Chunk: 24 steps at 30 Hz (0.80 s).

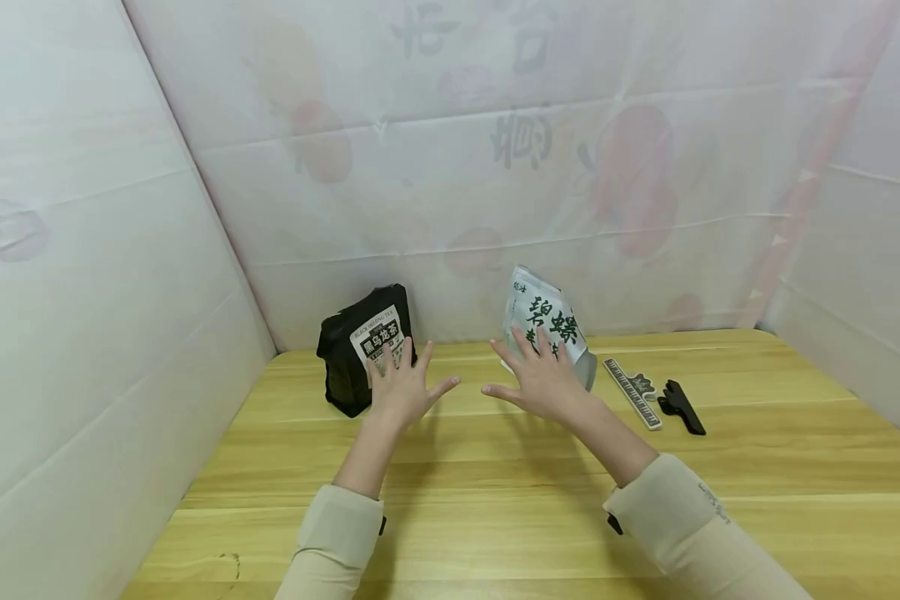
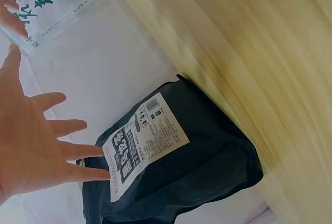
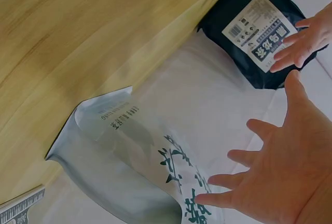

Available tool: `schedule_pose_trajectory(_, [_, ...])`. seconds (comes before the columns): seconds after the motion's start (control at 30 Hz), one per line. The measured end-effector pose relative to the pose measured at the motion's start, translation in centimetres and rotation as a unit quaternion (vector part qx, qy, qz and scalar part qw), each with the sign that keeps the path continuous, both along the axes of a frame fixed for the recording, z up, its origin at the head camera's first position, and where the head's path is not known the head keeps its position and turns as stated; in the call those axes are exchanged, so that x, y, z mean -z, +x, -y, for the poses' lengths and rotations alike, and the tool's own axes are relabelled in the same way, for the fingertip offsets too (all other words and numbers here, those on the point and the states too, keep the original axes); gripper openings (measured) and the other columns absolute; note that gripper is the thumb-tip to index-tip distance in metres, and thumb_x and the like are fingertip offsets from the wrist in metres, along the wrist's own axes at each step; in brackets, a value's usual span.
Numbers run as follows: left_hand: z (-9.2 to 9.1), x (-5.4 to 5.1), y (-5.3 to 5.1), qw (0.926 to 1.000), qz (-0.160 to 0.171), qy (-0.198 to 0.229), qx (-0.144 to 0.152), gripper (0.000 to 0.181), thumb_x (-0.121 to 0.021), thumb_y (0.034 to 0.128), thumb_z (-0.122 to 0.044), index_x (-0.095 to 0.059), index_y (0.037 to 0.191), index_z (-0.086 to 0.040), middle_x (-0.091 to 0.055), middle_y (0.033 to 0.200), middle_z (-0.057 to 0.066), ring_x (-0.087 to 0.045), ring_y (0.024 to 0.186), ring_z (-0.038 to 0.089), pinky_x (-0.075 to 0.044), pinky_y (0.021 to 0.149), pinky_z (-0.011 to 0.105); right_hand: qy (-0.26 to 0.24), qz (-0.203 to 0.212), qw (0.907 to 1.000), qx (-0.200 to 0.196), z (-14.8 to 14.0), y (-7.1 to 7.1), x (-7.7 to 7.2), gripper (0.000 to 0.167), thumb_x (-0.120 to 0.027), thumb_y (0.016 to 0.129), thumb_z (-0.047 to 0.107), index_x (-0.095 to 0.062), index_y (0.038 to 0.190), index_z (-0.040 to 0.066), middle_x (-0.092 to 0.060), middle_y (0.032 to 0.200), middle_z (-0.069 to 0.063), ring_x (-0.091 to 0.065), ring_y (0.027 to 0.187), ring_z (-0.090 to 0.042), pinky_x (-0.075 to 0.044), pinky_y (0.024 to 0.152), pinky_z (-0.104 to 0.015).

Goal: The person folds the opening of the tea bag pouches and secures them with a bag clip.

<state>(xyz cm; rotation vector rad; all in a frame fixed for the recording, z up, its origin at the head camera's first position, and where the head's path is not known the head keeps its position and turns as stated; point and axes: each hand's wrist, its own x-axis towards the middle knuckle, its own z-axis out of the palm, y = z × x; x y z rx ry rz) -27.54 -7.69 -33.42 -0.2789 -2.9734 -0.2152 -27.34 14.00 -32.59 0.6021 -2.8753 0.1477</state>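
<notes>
My left hand [image 1: 401,393] is spread with straight fingers in front of a black tea bag [image 1: 342,358] bearing a pale label. In the left wrist view the black bag [image 2: 207,167] shows beyond the fingertips; whether they touch it I cannot tell. Likewise spread, my right hand [image 1: 546,383] hovers before a white and silver tea bag [image 1: 536,304] with green characters. The right wrist view shows this white bag [image 3: 124,172] standing beside the fingers. Neither hand holds anything. Both bags stand at the table's back edge.
Right of the white bag lie a pale clip with a ruler-like strip [image 1: 633,396] and a black clip [image 1: 682,408]. The wooden table [image 1: 480,517] is bounded by a white cloth backdrop [image 1: 435,192] behind and cloth sides at left and right.
</notes>
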Motion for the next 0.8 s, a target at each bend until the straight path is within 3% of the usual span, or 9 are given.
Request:
schedule_pose_trajectory(0.27, [0.4, -0.3, 0.1, 0.9996, -0.024, 0.013, -0.009, 0.071, -0.033, 0.0874, -0.065, -0.025, 0.146, -0.026, -0.016, 0.149, 0.014, -0.01, 0.132, 0.043, -0.008, 0.101, 0.06, 0.004, -0.006, 0.9999, -0.008, 0.1, -0.2, 0.1, 0.078, -0.044, 0.086, 0.063, -0.027, 0.146, 0.018, -0.015, 0.149, -0.019, -0.008, 0.131, -0.047, -0.008, 0.1, -0.062])
schedule_pose_trajectory(0.4, [1.0, -0.4, 0.0, 0.9971, -0.048, 0.054, -0.022, 0.067, -0.039, 0.0893, -0.059, -0.029, 0.145, -0.024, -0.026, 0.146, 0.016, -0.016, 0.132, 0.041, -0.011, 0.102, 0.058, -0.002, -0.008, 0.9998, -0.018, 0.2, -0.4, 0.1, 0.076, -0.045, 0.087, 0.061, -0.028, 0.145, 0.016, -0.016, 0.148, -0.019, -0.01, 0.132, -0.045, -0.009, 0.1, -0.06])
schedule_pose_trajectory(0.5, [1.6, -0.3, -0.2, 0.9913, -0.076, 0.1, -0.04, 0.061, -0.048, 0.0902, -0.051, -0.039, 0.141, -0.018, -0.04, 0.135, 0.018, -0.03, 0.127, 0.039, -0.02, 0.101, 0.053, -0.019, 0.0, 0.9995, -0.027, 0.6, -0.6, 0.0, 0.073, -0.047, 0.088, 0.058, -0.03, 0.144, 0.015, -0.016, 0.148, -0.02, -0.01, 0.132, -0.044, -0.01, 0.101, -0.059])
schedule_pose_trajectory(0.63, [2.3, -0.3, -0.3, 0.9731, -0.118, 0.18, -0.081, 0.042, -0.059, 0.0898, -0.037, -0.056, 0.121, -0.01, -0.051, 0.115, 0.019, -0.046, 0.107, 0.036, -0.037, 0.089, 0.047, -0.054, 0.022, 0.9974, -0.041, 1.1, -0.9, -0.1, 0.071, -0.05, 0.088, 0.053, -0.033, 0.143, 0.011, -0.016, 0.148, -0.021, -0.011, 0.132, -0.044, -0.011, 0.101, -0.059])
schedule_pose_trajectory(0.73, [2.9, -0.4, -0.4, 0.9516, -0.142, 0.241, -0.128, 0.022, -0.062, 0.0886, -0.027, -0.059, 0.098, -0.007, -0.054, 0.101, 0.017, -0.049, 0.096, 0.034, -0.042, 0.075, 0.045, -0.091, 0.043, 0.9936, -0.052, 1.5, -1.2, -0.1, 0.068, -0.052, 0.089, 0.049, -0.034, 0.142, 0.009, -0.016, 0.147, -0.022, -0.014, 0.131, -0.046, -0.015, 0.099, -0.06])
schedule_pose_trajectory(0.8, [3.3, -0.5, -0.4, 0.9374, -0.146, 0.272, -0.161, 0.019, -0.062, 0.0876, -0.024, -0.054, 0.088, -0.007, -0.053, 0.094, 0.015, -0.049, 0.091, 0.033, -0.043, 0.069, 0.045, -0.123, 0.062, 0.9887, -0.058, 1.7, -1.6, 0.0, 0.067, -0.054, 0.09, 0.045, -0.035, 0.141, 0.007, -0.018, 0.146, -0.023, -0.017, 0.13, -0.047, -0.019, 0.098, -0.06])
